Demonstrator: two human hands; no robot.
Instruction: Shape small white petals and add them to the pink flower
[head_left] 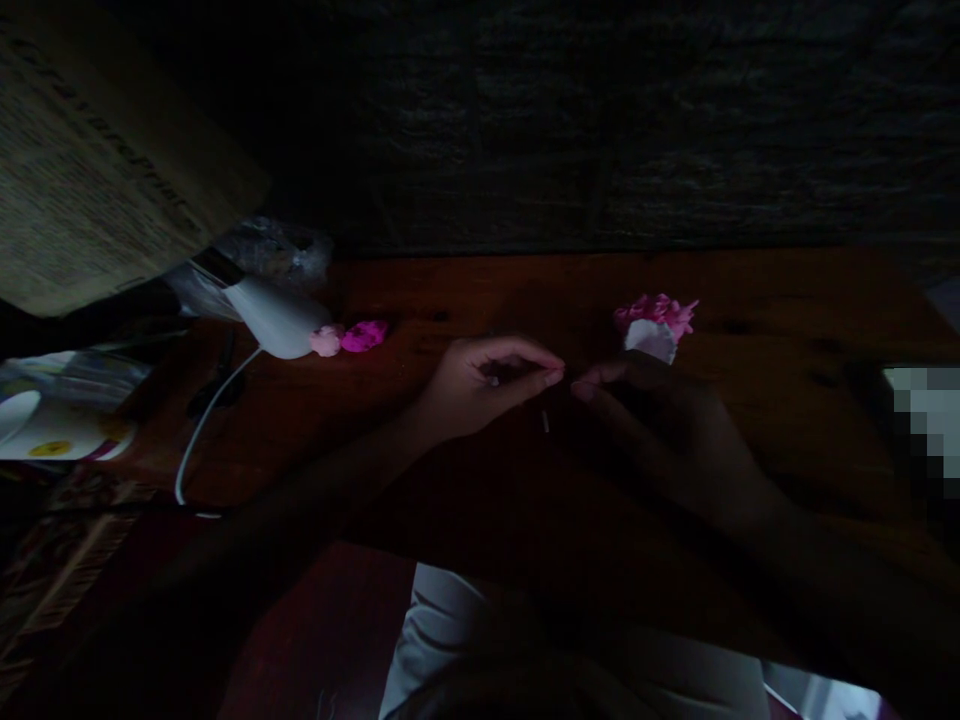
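Observation:
Over the dark wooden table [465, 290], my left hand [487, 385] is closed in a pinch, thumb against fingertips. What it holds, if anything, is too small and dim to make out. Just to its right, my right hand [660, 410] pinches too, fingertips a short gap from the left ones; its grip is in shadow. A short thin pale strip [546, 421] shows below the gap between them. Beyond my right hand lies a ruffled pink flower-like piece [660, 308], with a white scalloped piece [649, 340] in front of it.
At the left, a white lamp-like object [274, 315] with a white cable [196, 440] lies near a light pink bloom [326, 341] and a magenta bloom [364, 335]. Crumpled clear plastic [285, 250], a printed paper bag [112, 150] and a white cup [60, 425] are there too. A dark wall [525, 120] stands behind.

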